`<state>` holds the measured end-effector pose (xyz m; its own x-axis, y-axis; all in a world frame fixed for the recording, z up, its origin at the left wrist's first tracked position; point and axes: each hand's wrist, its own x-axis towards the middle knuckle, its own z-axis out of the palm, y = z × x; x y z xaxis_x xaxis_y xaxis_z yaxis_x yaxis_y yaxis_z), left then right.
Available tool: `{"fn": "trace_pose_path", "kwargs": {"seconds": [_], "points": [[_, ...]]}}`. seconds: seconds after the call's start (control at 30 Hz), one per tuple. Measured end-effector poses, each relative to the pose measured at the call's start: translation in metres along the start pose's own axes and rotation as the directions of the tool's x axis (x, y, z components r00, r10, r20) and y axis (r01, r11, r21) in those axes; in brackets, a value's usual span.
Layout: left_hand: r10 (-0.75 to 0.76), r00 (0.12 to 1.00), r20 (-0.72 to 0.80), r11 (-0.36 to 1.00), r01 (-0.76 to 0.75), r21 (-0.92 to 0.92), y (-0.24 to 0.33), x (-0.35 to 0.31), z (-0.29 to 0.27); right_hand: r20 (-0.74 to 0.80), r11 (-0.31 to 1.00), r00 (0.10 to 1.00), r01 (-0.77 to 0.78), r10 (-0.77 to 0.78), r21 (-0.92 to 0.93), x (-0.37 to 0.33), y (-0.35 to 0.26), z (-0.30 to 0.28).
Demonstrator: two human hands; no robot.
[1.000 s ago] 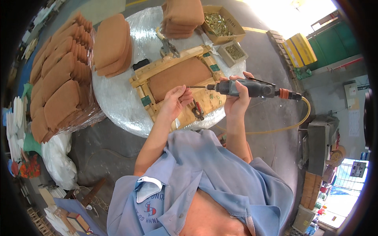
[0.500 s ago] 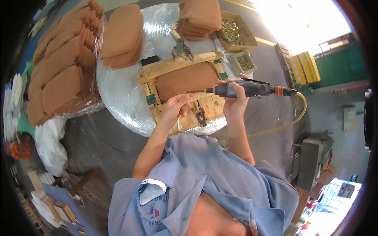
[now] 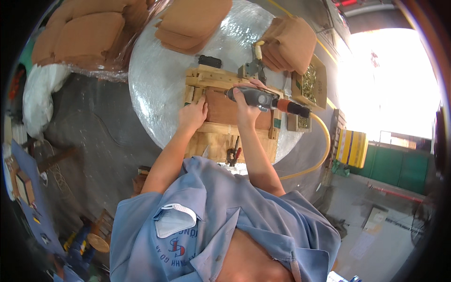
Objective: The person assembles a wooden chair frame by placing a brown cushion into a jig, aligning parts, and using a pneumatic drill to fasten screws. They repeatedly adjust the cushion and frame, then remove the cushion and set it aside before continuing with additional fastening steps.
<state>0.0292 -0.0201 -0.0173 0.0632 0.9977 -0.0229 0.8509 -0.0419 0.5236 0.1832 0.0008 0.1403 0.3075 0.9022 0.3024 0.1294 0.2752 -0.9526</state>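
Note:
My right hand (image 3: 247, 110) is wrapped around a grey air screwdriver (image 3: 259, 98) with an orange collar, its thin bit pointing left above a brown panel (image 3: 229, 112). The panel lies inside a wooden frame jig (image 3: 211, 77). Closed at the jig's left bar is my left hand (image 3: 192, 115), its fingertips by the panel's left edge, close to the bit's tip. Whatever is between those fingers is too small to make out. Behind the right hand stands a toggle clamp (image 3: 254, 68) with a yellowish handle, fixed at the jig's far side.
Stacked brown panels (image 3: 291, 40) and another stack (image 3: 190, 23) stand on the round plastic-wrapped table (image 3: 152, 101). At the right are a carton of metal hardware (image 3: 308, 84) and a smaller box (image 3: 300, 123). A yellow air hose (image 3: 324, 155) loops beside my right arm. A black object (image 3: 209, 61) lies behind the jig.
My left hand has moved from the jig's near side onto its left bar. The right hand has carried the screwdriver farther over the panel. The whole view has shifted and turned.

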Motion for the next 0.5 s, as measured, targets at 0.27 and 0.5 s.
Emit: {"fn": "trace_pose_path", "kwargs": {"seconds": [0.27,0.5], "points": [[0.008,0.996,0.091,0.996,-0.016,0.091,0.002,0.004,0.003,0.106,0.997,0.994,0.006,0.002,-0.072,0.007,0.051,0.023],[0.055,0.993,0.105,0.994,-0.064,0.087,0.002,0.006,0.0,0.082,0.992,0.989,-0.125,0.122,0.031,0.01,0.053,0.031]]}}
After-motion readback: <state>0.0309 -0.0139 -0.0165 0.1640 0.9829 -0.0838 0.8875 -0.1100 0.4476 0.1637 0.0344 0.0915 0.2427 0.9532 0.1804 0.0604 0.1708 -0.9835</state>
